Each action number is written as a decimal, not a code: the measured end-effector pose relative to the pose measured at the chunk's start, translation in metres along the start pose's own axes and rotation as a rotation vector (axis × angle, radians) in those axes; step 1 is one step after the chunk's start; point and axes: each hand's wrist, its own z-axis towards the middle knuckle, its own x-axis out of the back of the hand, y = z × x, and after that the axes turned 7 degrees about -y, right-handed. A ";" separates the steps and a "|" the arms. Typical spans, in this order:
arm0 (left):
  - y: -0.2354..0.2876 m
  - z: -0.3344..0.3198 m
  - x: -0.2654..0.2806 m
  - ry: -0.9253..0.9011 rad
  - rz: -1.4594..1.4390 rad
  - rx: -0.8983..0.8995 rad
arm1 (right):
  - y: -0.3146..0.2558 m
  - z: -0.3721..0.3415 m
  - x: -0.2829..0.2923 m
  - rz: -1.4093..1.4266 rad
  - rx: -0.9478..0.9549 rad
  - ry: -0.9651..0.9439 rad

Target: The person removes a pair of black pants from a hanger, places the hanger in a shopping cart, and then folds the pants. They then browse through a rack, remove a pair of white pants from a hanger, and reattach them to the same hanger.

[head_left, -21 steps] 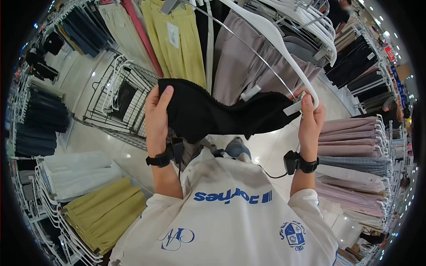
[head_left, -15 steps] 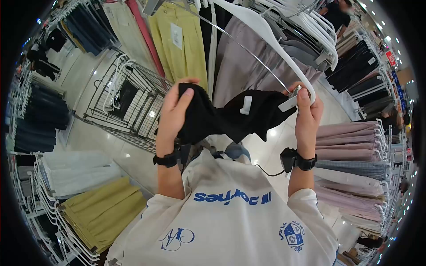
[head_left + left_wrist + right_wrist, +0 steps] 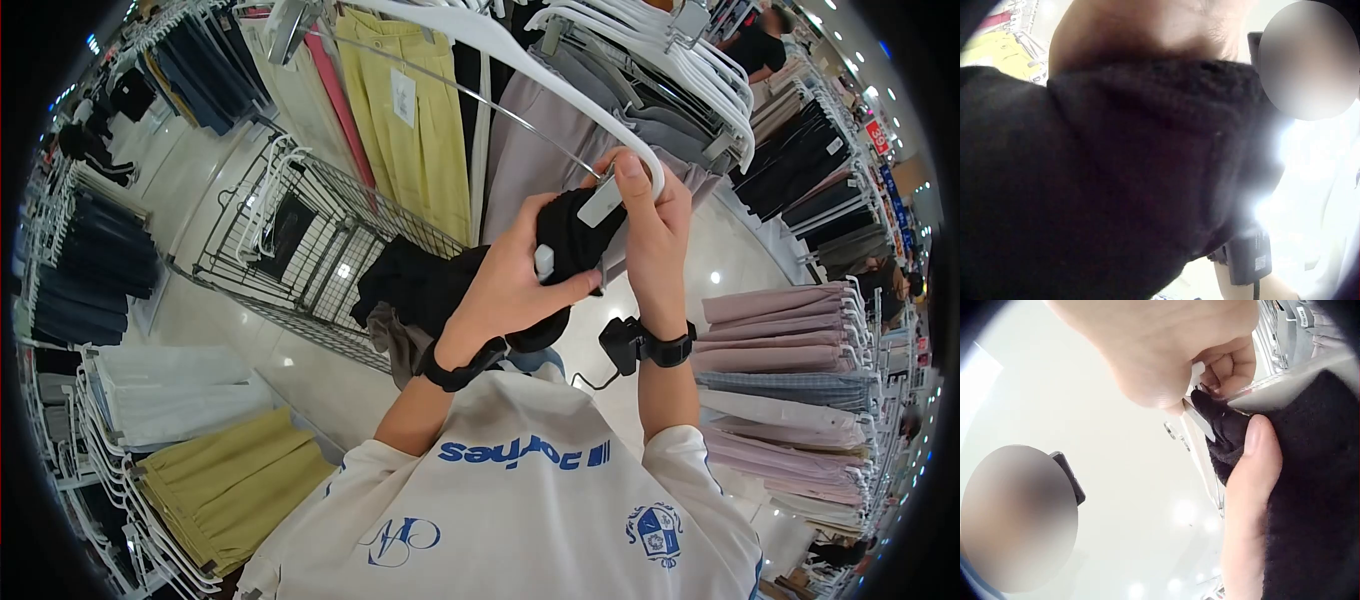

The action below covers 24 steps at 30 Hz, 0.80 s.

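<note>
The black garment point(image 3: 425, 285) hangs between two hands: the left hand point(image 3: 505, 285) closes round a bunched fold of it, thumb pressed along the cloth, and the right hand point(image 3: 650, 215) pinches the near end of a white hanger point(image 3: 497, 42) together with the garment's upper corner. The right fingertips are partly hidden, so I cannot tell whether they bear on a clip or only on cloth. If the left hand tugs while that corner is poorly seated, the fold could slip out of the pinch and drop; thick, doubled cloth would likely make this worse. The loose length appears near the cart point(image 3: 350, 195) and might snag on its wire, while a swing of the hanger could knock the yellow trousers point(image 3: 430, 160) behind. Counted: one garment in the hands, one hanger held, one white tag point(image 3: 600, 203) beside the right thumb, one white knob point(image 3: 544, 262) on the cloth, one cart, one pair of yellow trousers, two wrist straps point(image 3: 465, 370). One far clip point(image 3: 290, 32) is plain; a near one cannot be confirmed. The rack's white hangers point(image 3: 690, 65) overlap too much to count.
</note>
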 end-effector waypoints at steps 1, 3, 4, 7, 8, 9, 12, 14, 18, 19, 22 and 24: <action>0.001 0.000 0.001 0.000 0.001 -0.002 | 0.000 0.001 0.000 0.007 -0.007 -0.007; 0.003 -0.001 0.002 0.001 -0.053 0.102 | 0.002 0.002 0.000 0.013 -0.012 -0.015; 0.003 -0.001 0.003 0.002 -0.053 0.101 | 0.002 0.003 0.001 0.001 -0.016 -0.024; 0.002 -0.003 0.007 0.018 -0.088 0.128 | 0.004 0.005 0.002 -0.015 -0.019 -0.048; 0.001 -0.004 0.010 0.008 -0.105 0.132 | 0.004 0.005 0.002 -0.019 -0.018 -0.062; 0.000 -0.005 0.012 0.000 -0.123 0.135 | 0.004 0.005 0.002 -0.018 -0.019 -0.067; -0.002 -0.009 0.019 -0.018 -0.149 0.162 | 0.006 0.007 -0.002 -0.040 -0.011 -0.092; -0.002 -0.011 0.025 -0.025 -0.138 0.171 | 0.010 0.008 -0.002 -0.086 -0.044 -0.099; -0.007 -0.015 0.029 0.005 -0.144 0.167 | 0.016 0.013 -0.010 -0.086 -0.044 -0.132; -0.009 -0.016 0.031 -0.011 -0.159 0.177 | 0.020 0.014 -0.011 -0.078 -0.065 -0.140; -0.014 -0.020 0.037 -0.009 -0.202 0.208 | 0.026 0.019 -0.017 -0.086 -0.093 -0.174; -0.016 -0.023 0.043 -0.004 -0.254 0.236 | 0.027 0.025 -0.025 -0.078 -0.084 -0.206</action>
